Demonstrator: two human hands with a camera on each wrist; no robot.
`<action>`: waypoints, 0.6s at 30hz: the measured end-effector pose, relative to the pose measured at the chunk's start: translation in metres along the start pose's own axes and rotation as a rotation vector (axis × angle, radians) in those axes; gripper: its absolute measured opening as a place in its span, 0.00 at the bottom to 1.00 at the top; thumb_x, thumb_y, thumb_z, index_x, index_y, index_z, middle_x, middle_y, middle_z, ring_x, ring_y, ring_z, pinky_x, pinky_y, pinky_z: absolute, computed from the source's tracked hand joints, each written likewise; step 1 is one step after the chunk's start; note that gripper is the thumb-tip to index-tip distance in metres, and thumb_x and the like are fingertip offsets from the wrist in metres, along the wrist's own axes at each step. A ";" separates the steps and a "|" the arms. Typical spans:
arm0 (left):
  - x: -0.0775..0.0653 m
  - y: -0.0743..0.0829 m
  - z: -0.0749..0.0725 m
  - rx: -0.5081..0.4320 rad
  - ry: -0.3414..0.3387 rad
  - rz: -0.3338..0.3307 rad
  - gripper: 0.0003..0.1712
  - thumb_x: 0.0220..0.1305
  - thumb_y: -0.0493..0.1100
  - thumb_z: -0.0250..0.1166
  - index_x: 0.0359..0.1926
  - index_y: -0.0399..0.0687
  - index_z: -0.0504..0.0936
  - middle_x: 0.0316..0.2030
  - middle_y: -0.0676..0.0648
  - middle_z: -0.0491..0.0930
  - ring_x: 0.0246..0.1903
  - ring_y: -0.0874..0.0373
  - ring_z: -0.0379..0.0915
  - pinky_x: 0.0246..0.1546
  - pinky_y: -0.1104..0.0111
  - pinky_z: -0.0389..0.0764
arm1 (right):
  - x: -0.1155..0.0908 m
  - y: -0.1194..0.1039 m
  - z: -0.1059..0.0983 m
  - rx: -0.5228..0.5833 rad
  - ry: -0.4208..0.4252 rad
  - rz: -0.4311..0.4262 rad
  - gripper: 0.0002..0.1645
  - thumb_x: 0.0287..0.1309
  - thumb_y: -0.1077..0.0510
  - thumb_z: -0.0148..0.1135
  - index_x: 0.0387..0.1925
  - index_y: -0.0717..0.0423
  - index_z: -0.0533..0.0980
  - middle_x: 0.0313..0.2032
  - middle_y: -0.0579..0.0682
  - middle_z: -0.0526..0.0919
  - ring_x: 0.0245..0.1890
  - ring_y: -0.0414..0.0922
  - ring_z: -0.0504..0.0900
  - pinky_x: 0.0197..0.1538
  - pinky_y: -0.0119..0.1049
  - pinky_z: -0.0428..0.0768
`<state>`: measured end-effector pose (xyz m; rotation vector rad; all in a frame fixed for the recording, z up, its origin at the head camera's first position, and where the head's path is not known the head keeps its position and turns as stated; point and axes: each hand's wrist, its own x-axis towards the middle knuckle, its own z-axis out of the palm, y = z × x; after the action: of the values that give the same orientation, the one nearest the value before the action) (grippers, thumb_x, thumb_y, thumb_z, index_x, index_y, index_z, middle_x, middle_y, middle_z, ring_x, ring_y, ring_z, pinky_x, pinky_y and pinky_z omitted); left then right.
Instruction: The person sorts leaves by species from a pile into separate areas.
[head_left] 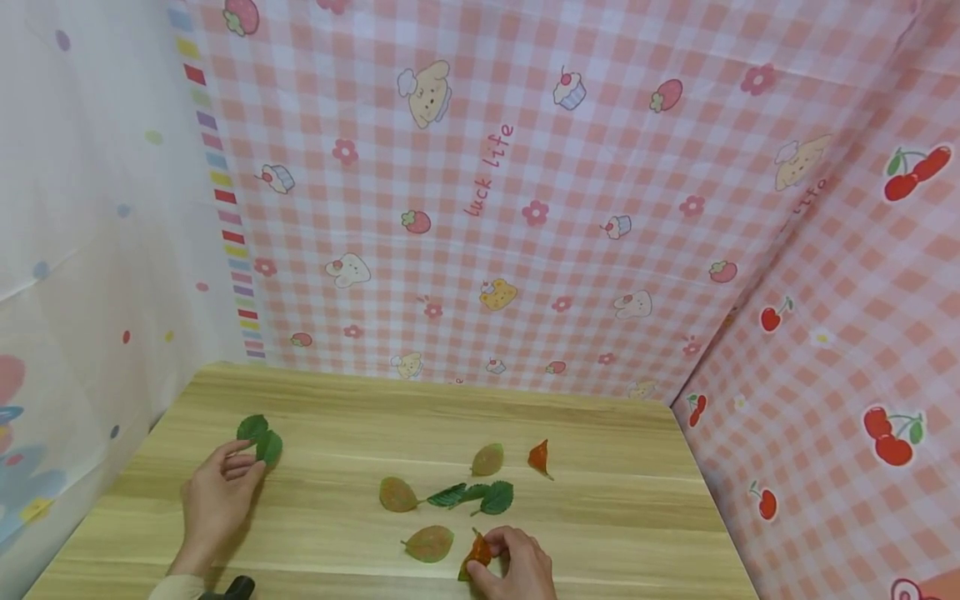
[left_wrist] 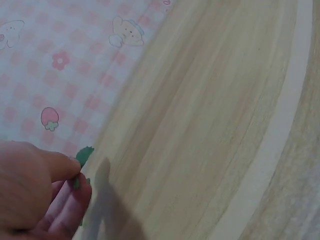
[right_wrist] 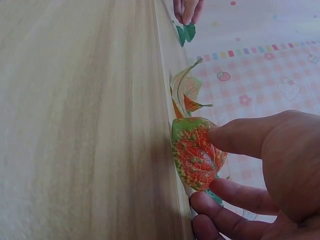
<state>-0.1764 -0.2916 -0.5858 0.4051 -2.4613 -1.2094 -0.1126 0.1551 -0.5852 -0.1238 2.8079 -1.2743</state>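
Observation:
At the table's left side my left hand (head_left: 219, 493) pinches a green leaf (head_left: 269, 448) between thumb and finger. Another serrated green leaf (head_left: 252, 427) overlaps it just behind. In the left wrist view, green leaf (left_wrist: 84, 155) shows beyond the fingertips. My right hand (head_left: 521, 565), near the front of the table, grips a curled red-orange leaf (head_left: 477, 550) with a green edge. Seen from the right wrist, this leaf (right_wrist: 195, 152) has pale veins, with the thumb on its face and fingers by its lower edge.
Reddish-green leaves lie on the wooden table (head_left: 322, 467): one at left (head_left: 397, 494), one in front (head_left: 429, 543) and one farther back (head_left: 487, 459). Between them is a cluster of green leaves (head_left: 476, 493). A folded orange leaf (head_left: 538, 457) lies back right. Patterned cloth (head_left: 465, 250) hangs behind.

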 end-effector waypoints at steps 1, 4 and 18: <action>0.001 -0.001 0.001 0.007 0.013 0.014 0.24 0.74 0.36 0.76 0.66 0.33 0.84 0.51 0.30 0.93 0.31 0.93 0.69 0.34 0.91 0.71 | 0.000 0.000 0.000 0.000 0.000 0.000 0.18 0.59 0.45 0.84 0.44 0.47 0.88 0.37 0.37 0.86 0.39 0.33 0.77 0.46 0.36 0.73; 0.004 -0.004 0.004 0.012 0.049 0.068 0.20 0.71 0.34 0.77 0.61 0.31 0.87 0.47 0.30 0.94 0.30 0.94 0.68 0.33 0.92 0.71 | 0.000 0.000 0.000 0.002 0.000 0.002 0.17 0.59 0.44 0.84 0.44 0.47 0.88 0.37 0.37 0.86 0.39 0.33 0.77 0.46 0.35 0.74; 0.027 0.000 0.021 0.093 0.068 -0.003 0.13 0.72 0.41 0.77 0.50 0.35 0.92 0.44 0.35 0.96 0.34 0.55 0.93 0.42 0.77 0.71 | 0.000 0.000 0.001 0.001 0.008 0.002 0.17 0.59 0.45 0.85 0.44 0.46 0.88 0.36 0.37 0.87 0.38 0.33 0.78 0.45 0.33 0.74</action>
<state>-0.2095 -0.2882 -0.5926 0.4677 -2.4657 -1.0674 -0.1126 0.1548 -0.5858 -0.1157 2.8131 -1.2778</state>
